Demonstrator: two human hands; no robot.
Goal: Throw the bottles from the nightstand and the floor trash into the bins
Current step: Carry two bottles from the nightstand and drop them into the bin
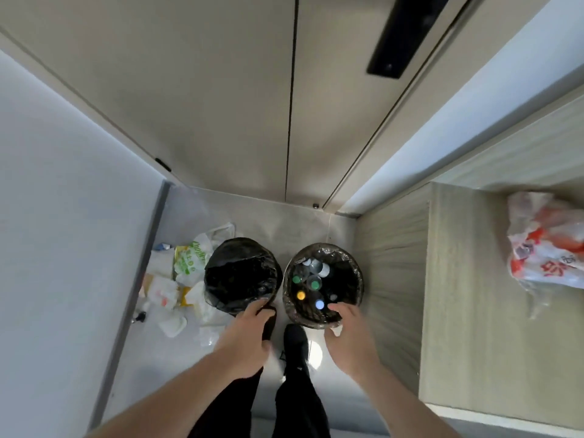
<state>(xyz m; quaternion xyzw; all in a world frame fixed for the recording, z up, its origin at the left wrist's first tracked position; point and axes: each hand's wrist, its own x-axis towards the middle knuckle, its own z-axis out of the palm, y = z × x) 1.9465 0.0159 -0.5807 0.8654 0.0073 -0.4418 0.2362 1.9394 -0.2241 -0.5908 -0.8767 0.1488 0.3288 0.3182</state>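
Gripping bin rims, left hand (249, 330) left bin (241, 273), right hand (350, 333) bottle-filled bin (322, 284)

A crumpled white-and-orange plastic bag (546, 245) lies on the pale wood-grain cabinet top (467, 279) at right. A beige panelled door (240, 99) with a vertical seam faces the viewer; a black rectangular handle plate (407, 33) sits near its upper right. Grey floor (278, 222) meets its base.

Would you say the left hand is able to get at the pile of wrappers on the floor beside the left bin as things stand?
Probably yes. The left hand grips the near rim of the left bin, and the floor trash lies just to that bin's left with nothing over it; the hand would have to let go first.
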